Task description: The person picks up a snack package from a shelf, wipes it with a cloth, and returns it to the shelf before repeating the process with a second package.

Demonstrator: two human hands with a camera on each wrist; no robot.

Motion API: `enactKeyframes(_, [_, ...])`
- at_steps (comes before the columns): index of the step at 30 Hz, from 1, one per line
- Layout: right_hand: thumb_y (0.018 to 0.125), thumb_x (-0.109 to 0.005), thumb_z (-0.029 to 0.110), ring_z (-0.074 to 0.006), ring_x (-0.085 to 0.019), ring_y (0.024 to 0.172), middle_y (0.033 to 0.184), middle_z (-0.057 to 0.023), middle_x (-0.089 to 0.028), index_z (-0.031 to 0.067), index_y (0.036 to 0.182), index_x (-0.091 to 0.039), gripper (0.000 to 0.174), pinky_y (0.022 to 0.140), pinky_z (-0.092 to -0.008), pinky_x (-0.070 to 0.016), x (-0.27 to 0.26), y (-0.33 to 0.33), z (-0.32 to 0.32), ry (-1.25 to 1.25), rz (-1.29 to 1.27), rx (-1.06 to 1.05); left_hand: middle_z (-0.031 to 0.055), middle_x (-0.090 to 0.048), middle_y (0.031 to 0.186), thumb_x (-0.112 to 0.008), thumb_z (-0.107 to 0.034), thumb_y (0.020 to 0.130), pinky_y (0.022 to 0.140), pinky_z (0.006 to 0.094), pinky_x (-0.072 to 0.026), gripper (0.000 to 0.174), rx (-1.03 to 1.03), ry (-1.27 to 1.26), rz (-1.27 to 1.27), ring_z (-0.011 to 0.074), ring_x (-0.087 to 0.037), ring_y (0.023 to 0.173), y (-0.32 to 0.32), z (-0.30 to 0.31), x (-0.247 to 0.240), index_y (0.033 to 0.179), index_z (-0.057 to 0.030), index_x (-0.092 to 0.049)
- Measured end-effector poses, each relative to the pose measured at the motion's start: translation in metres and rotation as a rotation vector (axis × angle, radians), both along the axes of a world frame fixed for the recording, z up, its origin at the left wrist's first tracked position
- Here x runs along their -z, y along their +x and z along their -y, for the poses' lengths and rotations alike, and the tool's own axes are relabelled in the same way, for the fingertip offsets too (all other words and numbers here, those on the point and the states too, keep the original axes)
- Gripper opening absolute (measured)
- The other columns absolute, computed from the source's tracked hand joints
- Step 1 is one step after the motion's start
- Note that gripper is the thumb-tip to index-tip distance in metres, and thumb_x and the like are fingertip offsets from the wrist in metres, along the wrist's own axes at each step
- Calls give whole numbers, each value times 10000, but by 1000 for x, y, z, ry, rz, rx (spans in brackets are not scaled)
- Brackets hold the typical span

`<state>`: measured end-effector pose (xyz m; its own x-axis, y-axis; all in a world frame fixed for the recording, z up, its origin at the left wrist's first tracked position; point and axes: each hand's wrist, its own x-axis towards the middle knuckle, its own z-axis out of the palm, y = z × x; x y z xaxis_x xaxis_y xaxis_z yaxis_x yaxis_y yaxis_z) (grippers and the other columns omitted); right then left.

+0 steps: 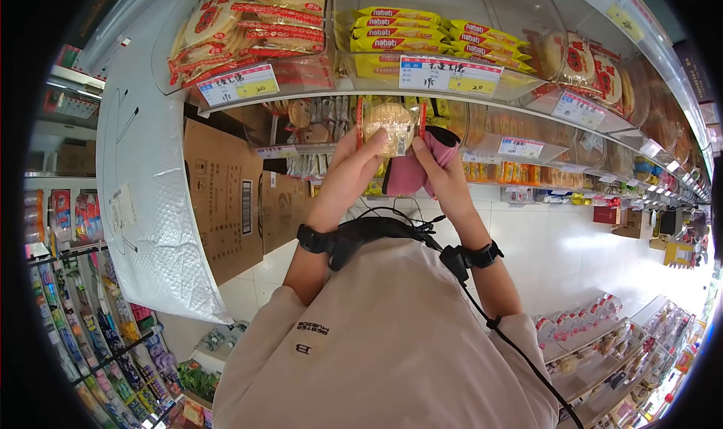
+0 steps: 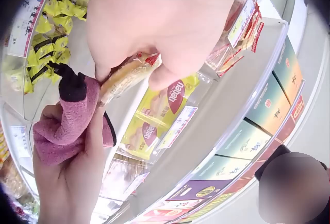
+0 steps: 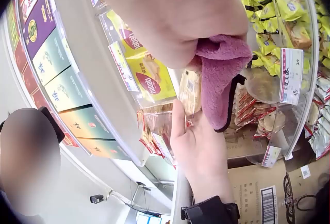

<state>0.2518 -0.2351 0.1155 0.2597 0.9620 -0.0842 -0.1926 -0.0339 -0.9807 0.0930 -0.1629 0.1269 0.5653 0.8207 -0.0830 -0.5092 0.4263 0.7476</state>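
Observation:
Both hands hold a clear, red-edged packet of round rice crackers in front of the shelf bins. My left hand pinches its left side, thumb on the front; the left wrist view shows the packet edge-on between thumb and fingers. A pink cloth with black trim is bunched in my right hand, whose thumb reaches the packet's lower right corner. The cloth hangs beside the packet in the right wrist view.
Above the hands, clear bins hold yellow wafer packs and larger red-and-clear cracker bags. Price labels line the bin fronts. Cardboard boxes and a white padded sheet stand at the left. Lower bins of snacks run rightward.

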Motion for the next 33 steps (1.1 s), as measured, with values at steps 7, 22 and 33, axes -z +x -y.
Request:
enactKeyframes(7, [1020, -583, 214, -68, -535, 899, 996, 2, -627, -3, 1174, -608, 267, 797, -250, -466, 18, 18, 5, -45, 81, 195, 65, -608, 1221, -527, -180, 1038, 905, 289, -488, 336, -19, 13, -118, 122, -596, 1064, -16, -9, 19, 1325, -6, -528])
enactKeyframes(22, [777, -547, -95, -326, -452, 1347, 1477, -181, -451, 19, 1442, -456, 680, 1134, -372, -325, -12, -3, 16, 345, 719, 21, 92, -574, 1337, -546, -180, 1028, 1023, 385, -454, 393, -15, -136, 50, 201, -562, 1220, -4, -10, 15, 1385, -30, -481])
enactKeyframes(33, [842, -653, 180, -386, -287, 1451, 1562, -173, -332, 62, 1476, -429, 683, 1192, -499, -236, -14, -15, -7, 435, 1009, -144, 68, -587, 1304, -440, -526, 1031, 1024, 358, -456, 580, 26, -194, -132, 178, -574, 1189, 11, -3, 1, 1395, -77, -486])
